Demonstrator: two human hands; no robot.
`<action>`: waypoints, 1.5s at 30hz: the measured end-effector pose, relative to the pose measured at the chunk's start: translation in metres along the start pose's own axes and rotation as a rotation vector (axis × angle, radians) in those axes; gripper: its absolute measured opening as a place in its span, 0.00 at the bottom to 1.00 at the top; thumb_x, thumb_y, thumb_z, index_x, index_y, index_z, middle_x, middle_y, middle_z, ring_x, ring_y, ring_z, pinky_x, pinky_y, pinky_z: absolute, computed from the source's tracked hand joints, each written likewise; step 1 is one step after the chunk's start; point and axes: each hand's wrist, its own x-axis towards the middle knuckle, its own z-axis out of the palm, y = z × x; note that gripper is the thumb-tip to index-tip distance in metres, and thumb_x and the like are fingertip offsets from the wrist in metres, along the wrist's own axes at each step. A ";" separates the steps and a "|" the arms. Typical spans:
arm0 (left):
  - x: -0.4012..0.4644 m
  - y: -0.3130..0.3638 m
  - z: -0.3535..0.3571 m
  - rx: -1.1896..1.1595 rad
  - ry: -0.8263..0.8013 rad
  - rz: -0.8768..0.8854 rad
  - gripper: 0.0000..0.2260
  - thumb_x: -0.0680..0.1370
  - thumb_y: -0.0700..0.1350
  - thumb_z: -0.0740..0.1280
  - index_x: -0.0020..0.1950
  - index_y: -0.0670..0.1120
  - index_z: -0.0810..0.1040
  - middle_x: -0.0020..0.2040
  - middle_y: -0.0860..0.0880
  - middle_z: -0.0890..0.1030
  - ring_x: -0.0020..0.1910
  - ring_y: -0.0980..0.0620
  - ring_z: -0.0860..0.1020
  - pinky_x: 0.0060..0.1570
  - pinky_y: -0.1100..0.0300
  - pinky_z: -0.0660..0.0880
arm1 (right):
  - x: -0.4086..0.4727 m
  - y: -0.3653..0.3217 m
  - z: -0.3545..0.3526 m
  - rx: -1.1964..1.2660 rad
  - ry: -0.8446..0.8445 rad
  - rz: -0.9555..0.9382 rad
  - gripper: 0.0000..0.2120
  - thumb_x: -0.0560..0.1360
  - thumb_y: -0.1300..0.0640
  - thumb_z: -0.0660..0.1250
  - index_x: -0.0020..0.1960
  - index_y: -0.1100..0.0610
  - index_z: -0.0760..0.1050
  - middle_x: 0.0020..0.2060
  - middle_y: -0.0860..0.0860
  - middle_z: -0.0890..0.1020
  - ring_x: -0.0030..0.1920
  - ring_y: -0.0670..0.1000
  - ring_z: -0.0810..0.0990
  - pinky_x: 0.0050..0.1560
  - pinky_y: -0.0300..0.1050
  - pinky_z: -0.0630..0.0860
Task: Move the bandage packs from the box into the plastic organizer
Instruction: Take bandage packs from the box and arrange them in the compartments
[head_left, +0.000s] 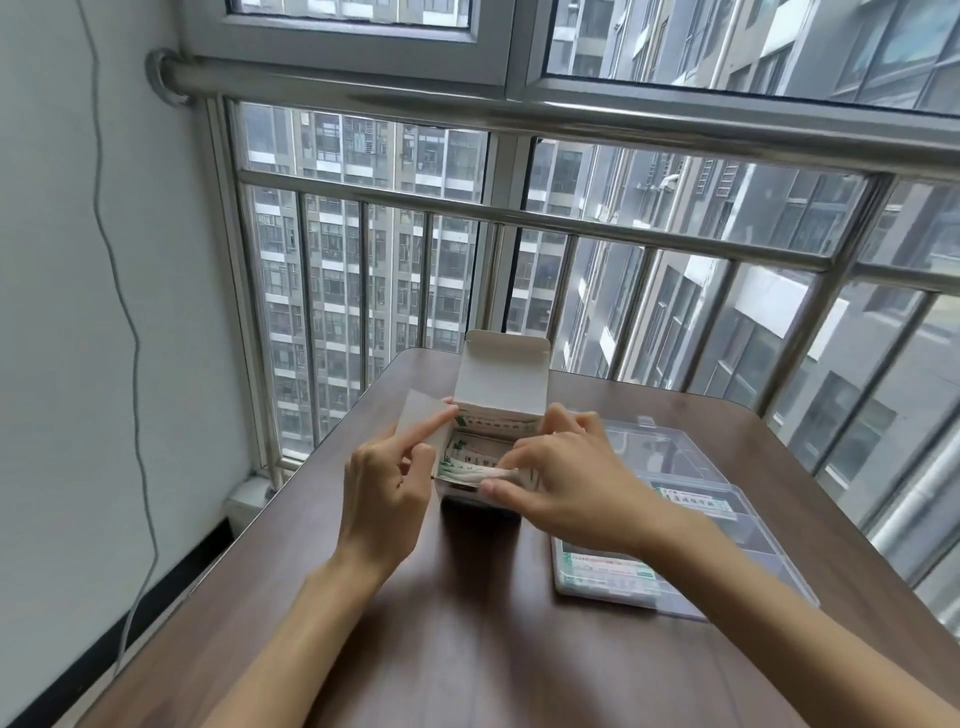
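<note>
Right hand (566, 483) pinches bandage packs (467, 467) | left hand (387, 480) steadies box (501, 384)

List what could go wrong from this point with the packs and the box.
The right hand pinches several bandage packs at one end; loose ones could fan out and drop onto the table. The box is steadied only by the left hand at its side flap, so pulling might tip it. The plastic organizer already holds packs, so compartments may crowd.
</note>
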 end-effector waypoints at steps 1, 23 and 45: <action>0.000 0.000 0.000 -0.012 0.000 -0.018 0.20 0.72 0.46 0.55 0.57 0.56 0.80 0.57 0.55 0.82 0.28 0.67 0.71 0.28 0.75 0.62 | 0.000 0.001 0.000 0.025 -0.001 -0.004 0.19 0.77 0.39 0.57 0.50 0.50 0.81 0.42 0.46 0.82 0.47 0.45 0.59 0.53 0.45 0.56; 0.016 0.030 0.002 -0.062 0.199 -0.275 0.15 0.79 0.58 0.57 0.44 0.51 0.78 0.35 0.55 0.79 0.34 0.58 0.77 0.35 0.62 0.72 | -0.006 0.036 -0.004 0.928 0.278 0.221 0.15 0.79 0.53 0.60 0.47 0.61 0.81 0.33 0.46 0.82 0.31 0.38 0.75 0.35 0.27 0.71; -0.007 0.077 0.093 -0.456 -0.522 -0.488 0.10 0.74 0.42 0.71 0.54 0.46 0.80 0.41 0.48 0.86 0.41 0.52 0.84 0.35 0.66 0.76 | -0.104 0.088 0.012 0.961 0.456 0.499 0.15 0.68 0.51 0.74 0.54 0.51 0.80 0.44 0.49 0.84 0.36 0.43 0.80 0.37 0.35 0.76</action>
